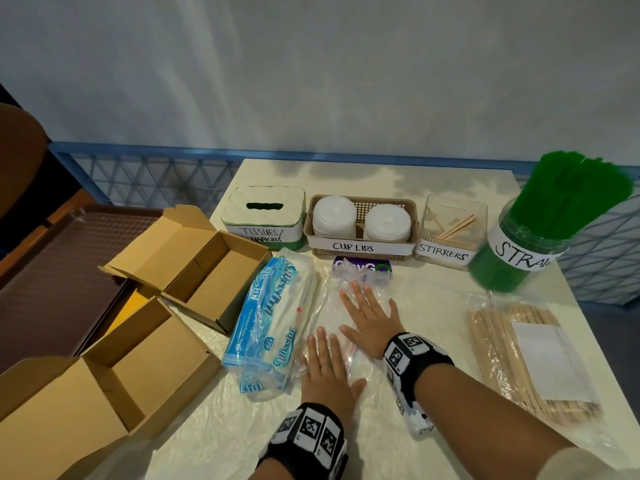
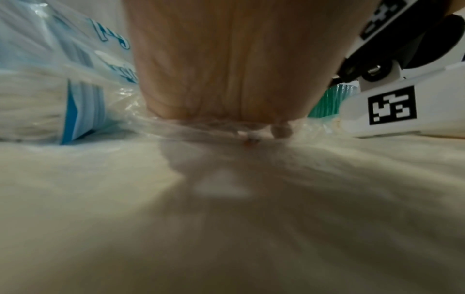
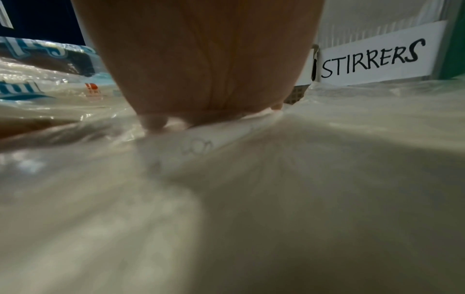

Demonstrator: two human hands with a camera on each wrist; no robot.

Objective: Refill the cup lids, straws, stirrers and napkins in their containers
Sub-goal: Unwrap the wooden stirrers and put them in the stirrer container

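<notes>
Both hands lie flat, fingers spread, on an empty clear plastic bag [image 1: 341, 327] mid-worktop [image 1: 433, 292]: left hand [image 1: 327, 370] nearer the front edge, right hand [image 1: 370, 318] beyond it; napkin pack [image 1: 273, 323] just left; stirrer bundle [image 1: 519, 358] toward the right edge; labelled containers along the back edge.

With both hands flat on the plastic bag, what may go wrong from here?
1. The left hand and right hand press an empty-looking clear bag; it may slide on the plastic table cover.
2. The straw jar looks tilted and overfilled near the table's right edge; a bump could tip it.
3. The stirrer pack lies close to the right forearm, so a sweep might push it off.
</notes>
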